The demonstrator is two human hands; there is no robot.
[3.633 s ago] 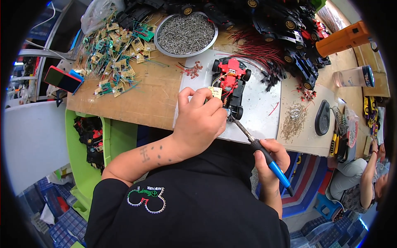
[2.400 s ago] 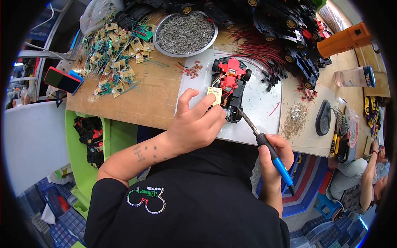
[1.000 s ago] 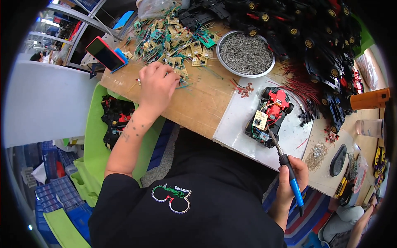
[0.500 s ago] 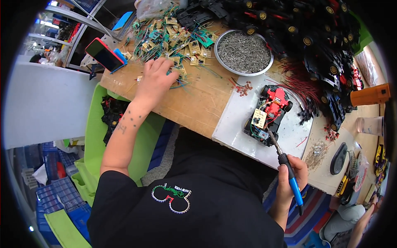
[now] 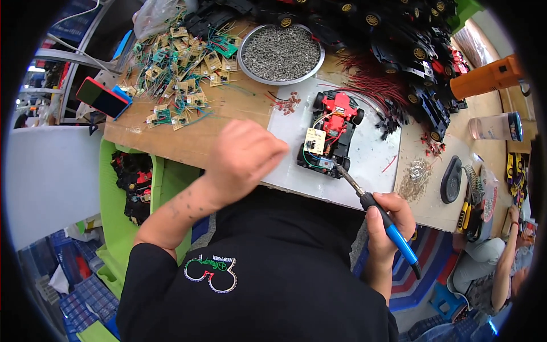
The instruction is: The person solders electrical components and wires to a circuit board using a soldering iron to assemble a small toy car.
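My right hand (image 5: 387, 219) is closed round a blue and black soldering iron (image 5: 402, 244). The iron's tip reaches the near end of a toy car chassis (image 5: 343, 149), by the wires below its board. This black and red chassis lies on a white board (image 5: 373, 171) and bears a tan circuit board (image 5: 314, 140). Over the table's front edge, left of the chassis, hovers my left hand (image 5: 242, 157). Its fingers are curled together, and whatever they may hold is hidden. Red-brown small parts (image 5: 290, 102) lie beyond the chassis.
Wired circuit boards (image 5: 182, 85) are heaped at the far left beside a propped phone (image 5: 102, 97). A round tray of metal bits (image 5: 280, 54) stands behind. Black car bodies (image 5: 393, 45) pile up at the back right. A green bin (image 5: 108, 211) holds more chassis. Another person (image 5: 490, 273) sits at right.
My left hand has left the heap of circuit boards and come right and nearer, its fingers now curled. The soldering iron stays at the chassis. The whole view has shifted.
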